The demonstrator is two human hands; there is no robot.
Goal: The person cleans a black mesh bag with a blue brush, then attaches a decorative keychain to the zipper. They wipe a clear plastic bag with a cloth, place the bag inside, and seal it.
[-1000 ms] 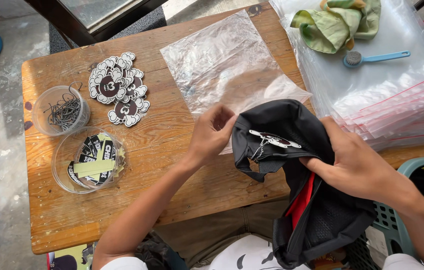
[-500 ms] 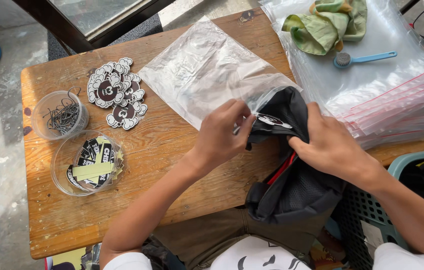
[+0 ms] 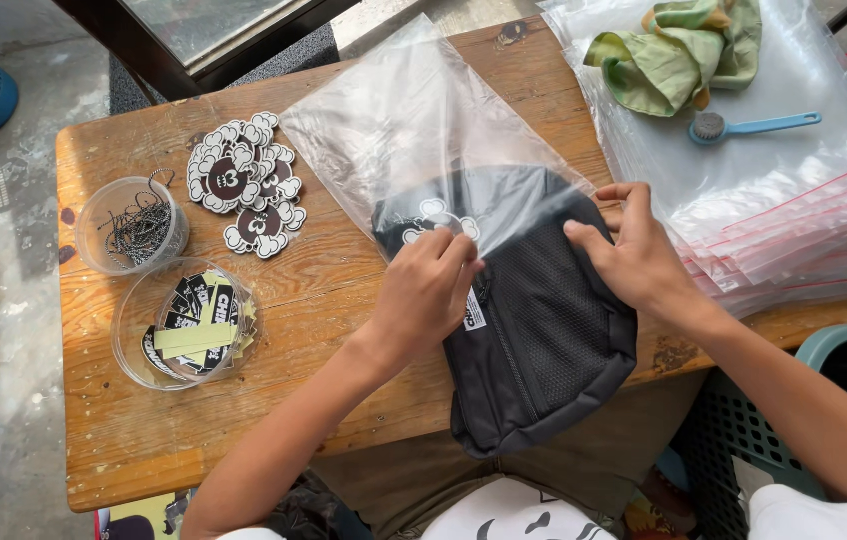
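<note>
Nearest, at the table's (image 3: 244, 440) near edge: black bag (image 3: 544, 340), mesh side up, lower end overhanging the edge, upper end already inside the clear plastic bag (image 3: 414, 120). Left hand (image 3: 424, 290) pinching the plastic bag's open edge against the black bag, fingers closed on the film. Right hand (image 3: 634, 255) pressed on the black bag's right upper corner, fingertips curled over the plastic edge there; whether actually gripping the film cannot be told.

To the near left, well apart from the hands: round clear tub (image 3: 187, 323) of black and yellow tags. Just beyond, smaller clear cup (image 3: 134, 225) of small metal chains. Farther, between cup and plastic bag: pile of flower-shaped black and white charms (image 3: 244, 185).

To the right, touching the right hand's far side: stack of zip bags (image 3: 804, 220) with red strips, crowding that side. On the stack, farther off: blue brush (image 3: 752, 124), then a crumpled green cloth (image 3: 679, 50).

Near right, below table level: teal basket (image 3: 824, 345).
</note>
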